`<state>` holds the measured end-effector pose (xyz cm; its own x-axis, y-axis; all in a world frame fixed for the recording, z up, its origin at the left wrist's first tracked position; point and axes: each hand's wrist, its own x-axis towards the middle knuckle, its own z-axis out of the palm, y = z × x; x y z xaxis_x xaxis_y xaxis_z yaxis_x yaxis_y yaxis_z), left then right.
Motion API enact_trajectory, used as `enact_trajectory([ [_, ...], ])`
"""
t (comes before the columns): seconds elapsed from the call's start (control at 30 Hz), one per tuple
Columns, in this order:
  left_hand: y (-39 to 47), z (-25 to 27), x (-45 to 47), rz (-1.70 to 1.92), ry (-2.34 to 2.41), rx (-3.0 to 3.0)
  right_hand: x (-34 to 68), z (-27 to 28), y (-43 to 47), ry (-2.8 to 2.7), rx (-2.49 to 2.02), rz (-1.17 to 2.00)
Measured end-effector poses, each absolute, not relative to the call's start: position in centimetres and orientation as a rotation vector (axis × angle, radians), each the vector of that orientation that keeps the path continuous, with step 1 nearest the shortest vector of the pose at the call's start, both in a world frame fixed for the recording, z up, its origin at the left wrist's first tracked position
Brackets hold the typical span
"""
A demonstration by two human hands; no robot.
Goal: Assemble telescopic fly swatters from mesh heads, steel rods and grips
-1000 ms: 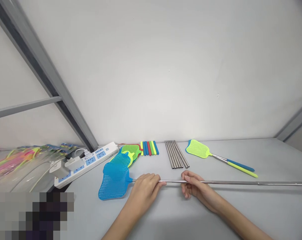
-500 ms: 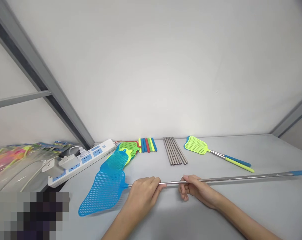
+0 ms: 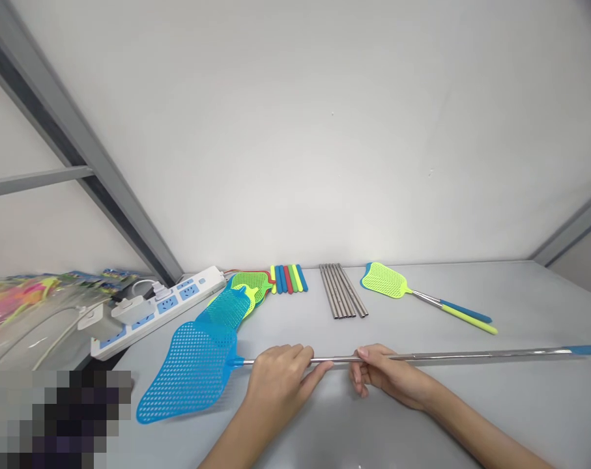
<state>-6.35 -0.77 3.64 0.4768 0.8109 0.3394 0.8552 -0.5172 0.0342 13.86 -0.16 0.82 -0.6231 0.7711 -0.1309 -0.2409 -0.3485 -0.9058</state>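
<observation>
Nearest, the left hand (image 3: 283,374) has its grip clamped on the metal rod (image 3: 451,356) of a blue fly swatter (image 3: 187,371), fingers wrapped over the top and thumb lying along the rod. Just beside it, the right hand (image 3: 383,374) holds the same rod more lightly, its grip closed on the metal between thumb and fingers, palm turned inward. The swatter lies crosswise in front of the person, its mesh head out to the left of the left hand and its blue handle (image 3: 588,350) running off the right edge of view. Whether any of it touches the grey desk (image 3: 344,423) I cannot tell.

Beyond the mesh head, at the left, a white power strip (image 3: 197,286) sits at a slant with plugs in it (its cords trail toward a clear bag (image 3: 45,312) of bright-coloured things). Beside the strip lie overlapping loose swatter heads (image 3: 253,281) in blue, yellow, green and red. Farther right, two swatters (image 3: 386,281), one yellow and one blue, lie together, the yellow head on top. Between these, a bundle of metal tubes (image 3: 339,290) and a row of coloured handles (image 3: 289,279) lie near the pale wall (image 3: 324,130).
</observation>
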Motion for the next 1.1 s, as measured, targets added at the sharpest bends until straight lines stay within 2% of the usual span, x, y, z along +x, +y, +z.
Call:
enact_trajectory([
  [0.67, 0.3, 5.1, -7.2, -0.450, -1.663, -2.649, 14.9, 0.8, 0.4, -1.092, -0.915, 1.845],
  [1.1, -0.8, 3.7, -6.3, -0.428, -1.598, -2.779, 14.3, 0.6, -0.1, -1.123, -0.844, 1.933],
])
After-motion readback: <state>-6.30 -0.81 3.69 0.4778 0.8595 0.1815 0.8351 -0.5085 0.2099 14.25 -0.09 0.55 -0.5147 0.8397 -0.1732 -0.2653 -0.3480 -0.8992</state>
